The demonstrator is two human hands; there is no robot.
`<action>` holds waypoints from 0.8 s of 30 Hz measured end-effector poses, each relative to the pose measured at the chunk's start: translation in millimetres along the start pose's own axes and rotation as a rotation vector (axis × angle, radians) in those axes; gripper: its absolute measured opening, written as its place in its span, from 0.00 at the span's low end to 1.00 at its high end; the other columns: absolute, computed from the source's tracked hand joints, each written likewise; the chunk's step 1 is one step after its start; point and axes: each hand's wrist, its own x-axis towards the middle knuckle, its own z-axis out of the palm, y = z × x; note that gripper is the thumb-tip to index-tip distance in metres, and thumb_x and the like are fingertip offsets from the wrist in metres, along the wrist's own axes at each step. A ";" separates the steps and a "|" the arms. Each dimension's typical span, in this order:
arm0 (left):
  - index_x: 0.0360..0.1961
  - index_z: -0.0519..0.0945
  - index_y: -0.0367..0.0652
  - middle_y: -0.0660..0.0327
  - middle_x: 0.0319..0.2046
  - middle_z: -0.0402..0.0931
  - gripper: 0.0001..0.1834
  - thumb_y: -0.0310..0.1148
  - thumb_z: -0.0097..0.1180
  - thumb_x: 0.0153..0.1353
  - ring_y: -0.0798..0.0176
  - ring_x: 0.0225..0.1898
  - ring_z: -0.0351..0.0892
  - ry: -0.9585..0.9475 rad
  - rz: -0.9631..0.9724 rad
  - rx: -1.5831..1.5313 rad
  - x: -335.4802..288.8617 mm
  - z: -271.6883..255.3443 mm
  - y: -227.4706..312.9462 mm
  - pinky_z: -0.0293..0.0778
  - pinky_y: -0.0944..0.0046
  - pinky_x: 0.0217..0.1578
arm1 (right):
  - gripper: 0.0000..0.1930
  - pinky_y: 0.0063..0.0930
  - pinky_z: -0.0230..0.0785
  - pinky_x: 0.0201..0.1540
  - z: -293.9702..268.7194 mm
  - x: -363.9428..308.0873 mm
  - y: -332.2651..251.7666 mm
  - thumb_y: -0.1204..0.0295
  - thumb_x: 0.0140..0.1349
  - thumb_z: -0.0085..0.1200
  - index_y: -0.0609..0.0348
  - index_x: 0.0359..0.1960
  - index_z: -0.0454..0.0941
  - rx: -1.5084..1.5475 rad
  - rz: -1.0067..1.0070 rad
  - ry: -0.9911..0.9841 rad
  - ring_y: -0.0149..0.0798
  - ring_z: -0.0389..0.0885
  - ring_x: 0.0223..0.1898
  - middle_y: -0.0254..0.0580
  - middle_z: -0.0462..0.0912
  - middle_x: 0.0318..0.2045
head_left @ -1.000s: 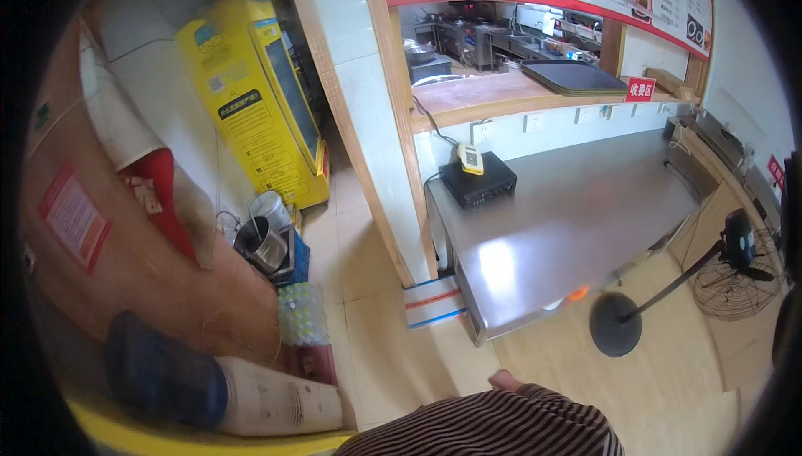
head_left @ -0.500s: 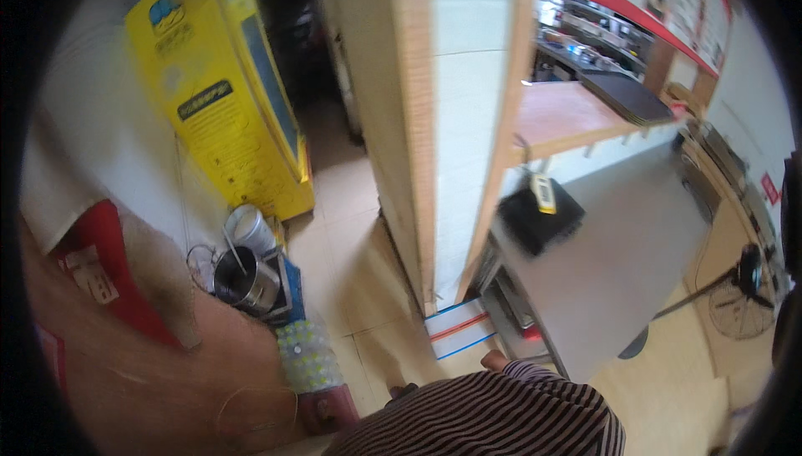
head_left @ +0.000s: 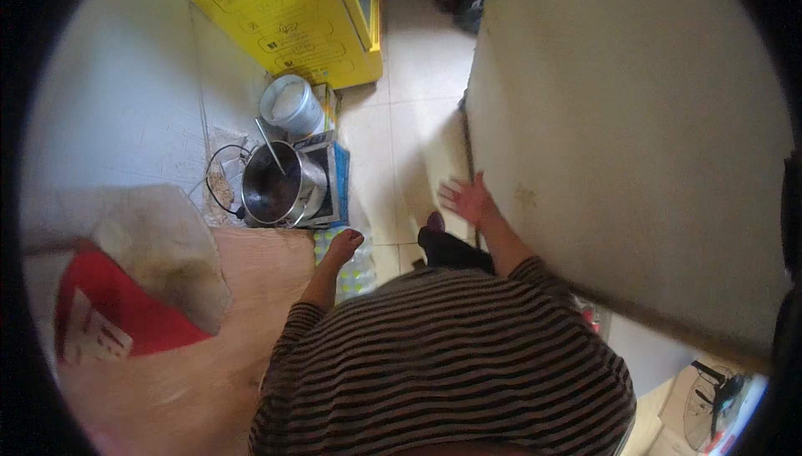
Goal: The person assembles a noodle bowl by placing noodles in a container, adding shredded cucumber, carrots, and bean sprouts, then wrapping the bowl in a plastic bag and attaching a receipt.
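My right hand [head_left: 466, 199] is open, its fingers spread, held out over the floor beside the pale wall on my right. It holds nothing. My left hand [head_left: 345, 244] is closed with its fingers curled, and nothing sticks out of it. It hangs above a pack of bottles with green caps [head_left: 359, 277]. Just beyond that hand stands a deep metal pot [head_left: 311, 191], with a long-handled utensil [head_left: 269, 145] leaning in it; its lower end is hidden inside. A white bucket [head_left: 307, 113] stands behind the pot.
A tall yellow cabinet [head_left: 309, 30] stands ahead on the left. The pale wall [head_left: 626, 122] borders the tiled passage [head_left: 401, 138] on the right. Left of me is a wooden surface [head_left: 259, 272] with a red cloth-like piece [head_left: 125, 297]. A black fan [head_left: 718, 393] is at the lower right.
My view has swung left and forward into the passage. The grey table and counter have mostly left view on the right; the pot is nearer. Both my hands now show.
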 end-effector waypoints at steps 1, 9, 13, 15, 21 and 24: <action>0.40 0.79 0.40 0.51 0.35 0.78 0.17 0.42 0.48 0.61 0.47 0.39 0.77 -0.049 0.068 0.100 -1.9 -8.8 -22.9 0.72 0.49 0.40 | 0.46 0.54 0.52 0.64 45.3 18.8 -12.7 0.33 0.60 0.30 0.61 0.67 0.50 0.044 -0.047 -0.075 0.54 0.58 0.65 0.53 0.58 0.65; 0.37 0.80 0.42 0.51 0.32 0.79 0.17 0.45 0.54 0.55 0.50 0.37 0.78 -0.272 -0.433 0.026 16.5 -85.7 -95.0 0.73 0.53 0.37 | 0.34 0.53 0.53 0.63 130.2 180.5 -141.2 0.50 0.59 0.51 0.66 0.58 0.67 -2.453 0.038 0.505 0.52 0.64 0.61 0.54 0.65 0.60; 0.37 0.81 0.43 0.51 0.33 0.79 0.17 0.45 0.56 0.54 0.52 0.37 0.79 -0.307 -0.511 -0.007 108.2 -138.3 -107.3 0.73 0.54 0.37 | 0.35 0.42 0.61 0.60 120.6 259.7 -185.8 0.49 0.56 0.54 0.65 0.57 0.68 -1.945 0.019 0.526 0.52 0.68 0.58 0.57 0.69 0.56; 0.37 0.81 0.44 0.52 0.33 0.80 0.17 0.45 0.56 0.53 0.53 0.37 0.79 -0.317 -0.509 -0.005 163.6 -166.2 -108.3 0.73 0.54 0.37 | 0.35 0.42 0.62 0.59 102.0 296.0 -210.6 0.48 0.56 0.53 0.65 0.57 0.67 -1.922 -0.063 0.541 0.54 0.68 0.57 0.59 0.70 0.55; 0.37 0.82 0.45 0.52 0.35 0.80 0.17 0.44 0.59 0.50 0.56 0.38 0.79 -0.418 -0.359 0.127 385.6 -287.7 -59.9 0.73 0.56 0.37 | 0.25 0.45 0.69 0.43 44.4 366.9 -282.3 0.50 0.51 0.54 0.68 0.24 0.79 -1.943 0.074 0.656 0.53 0.79 0.34 0.59 0.79 0.26; 0.37 0.82 0.46 0.53 0.35 0.80 0.17 0.44 0.60 0.49 0.57 0.38 0.79 -0.470 -0.265 0.261 498.2 -349.1 -2.0 0.73 0.57 0.37 | 0.21 0.43 0.68 0.45 94.1 391.5 -313.8 0.55 0.54 0.54 0.65 0.32 0.81 -1.753 0.041 0.695 0.51 0.78 0.41 0.57 0.80 0.37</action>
